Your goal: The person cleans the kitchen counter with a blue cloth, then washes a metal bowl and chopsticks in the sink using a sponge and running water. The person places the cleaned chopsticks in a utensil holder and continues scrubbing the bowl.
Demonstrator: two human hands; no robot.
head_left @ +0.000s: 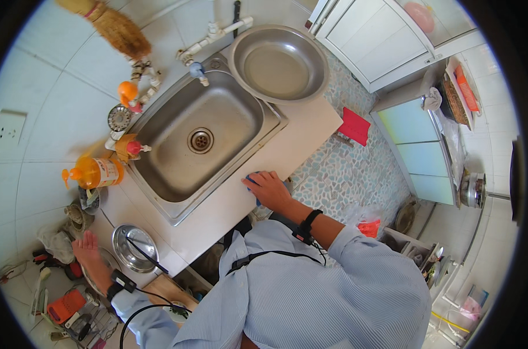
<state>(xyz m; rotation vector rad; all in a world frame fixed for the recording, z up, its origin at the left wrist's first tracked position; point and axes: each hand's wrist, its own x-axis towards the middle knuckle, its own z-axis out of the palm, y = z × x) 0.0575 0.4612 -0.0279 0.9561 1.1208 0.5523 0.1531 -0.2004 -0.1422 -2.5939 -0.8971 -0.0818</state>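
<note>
My right hand [268,189] lies palm down on a blue cloth or sponge [251,179] at the front edge of the pale countertop [229,198]. Most of the blue piece is hidden under the fingers. Behind it is a stainless steel sink [229,104] with a round drain [200,140]. Off to the left, my left hand [87,249] is held out flat over the counter's far end, with nothing in it. Beside that hand stands a shiny metal bowl [135,248] with a dark, thin-handled utensil [146,255] across it.
A large metal basin [281,65] stands at the sink's right end. Blue-handled [197,70] and red-handled [134,147] taps reach over the sink. An orange pump bottle [96,172] stands at its left. A wooden board [159,289] and a wire rack [100,325] lie near my left arm.
</note>
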